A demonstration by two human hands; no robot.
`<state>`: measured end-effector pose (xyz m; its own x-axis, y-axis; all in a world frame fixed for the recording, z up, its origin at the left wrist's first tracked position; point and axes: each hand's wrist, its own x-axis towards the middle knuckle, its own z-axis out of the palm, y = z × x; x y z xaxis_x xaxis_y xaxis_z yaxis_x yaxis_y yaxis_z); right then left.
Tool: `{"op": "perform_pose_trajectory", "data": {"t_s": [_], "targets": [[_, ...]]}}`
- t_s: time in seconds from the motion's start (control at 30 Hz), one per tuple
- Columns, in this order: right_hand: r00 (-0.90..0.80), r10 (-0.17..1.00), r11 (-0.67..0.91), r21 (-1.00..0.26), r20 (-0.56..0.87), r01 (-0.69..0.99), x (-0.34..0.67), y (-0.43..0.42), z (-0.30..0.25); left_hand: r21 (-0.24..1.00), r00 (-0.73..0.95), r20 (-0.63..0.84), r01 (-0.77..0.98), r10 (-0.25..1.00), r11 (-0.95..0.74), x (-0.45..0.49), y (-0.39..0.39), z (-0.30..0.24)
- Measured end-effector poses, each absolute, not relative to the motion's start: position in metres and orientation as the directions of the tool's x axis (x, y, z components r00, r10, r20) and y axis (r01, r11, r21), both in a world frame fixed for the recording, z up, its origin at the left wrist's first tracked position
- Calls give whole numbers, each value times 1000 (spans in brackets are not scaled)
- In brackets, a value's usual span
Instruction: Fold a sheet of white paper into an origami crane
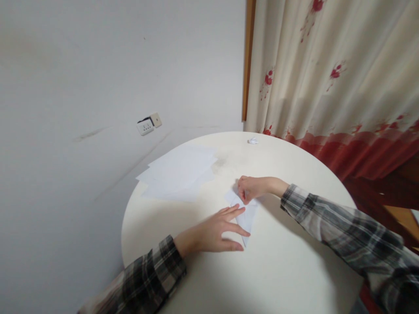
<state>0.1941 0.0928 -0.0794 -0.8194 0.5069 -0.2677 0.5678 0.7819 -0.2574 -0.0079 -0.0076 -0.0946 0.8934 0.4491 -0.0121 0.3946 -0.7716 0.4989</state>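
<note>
A white sheet of paper, folded to a narrow point at its near end, lies on the round white table. My left hand is open, its fingers spread flat with the tips over the paper's left side. At the far, wider end, my right hand is closed like a fist on the folded paper. The curled fingers hide part of that end, so I cannot see exactly how they grip it. Both forearms wear plaid sleeves.
Several loose white sheets overlap at the table's left side. A small crumpled paper sits near the far edge. Beyond are a white wall with a socket and a cream and red curtain.
</note>
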Motion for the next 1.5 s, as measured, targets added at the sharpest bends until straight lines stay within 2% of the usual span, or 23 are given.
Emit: {"op": "perform_pose_trajectory", "data": {"t_s": [0.33,1.03,1.5], "targets": [[-813,515,774,-260,-272,577,192,89,-75,453,906,27,366,423,-813,-8,-7,-98],[-828,500,779,-284,-256,558,192,92,-76,333,897,11,413,441,-848,-5,-11,-102],[-826,504,775,-290,-253,562,191,97,-84,365,924,-66,374,377,-853,-14,-31,-97]]}}
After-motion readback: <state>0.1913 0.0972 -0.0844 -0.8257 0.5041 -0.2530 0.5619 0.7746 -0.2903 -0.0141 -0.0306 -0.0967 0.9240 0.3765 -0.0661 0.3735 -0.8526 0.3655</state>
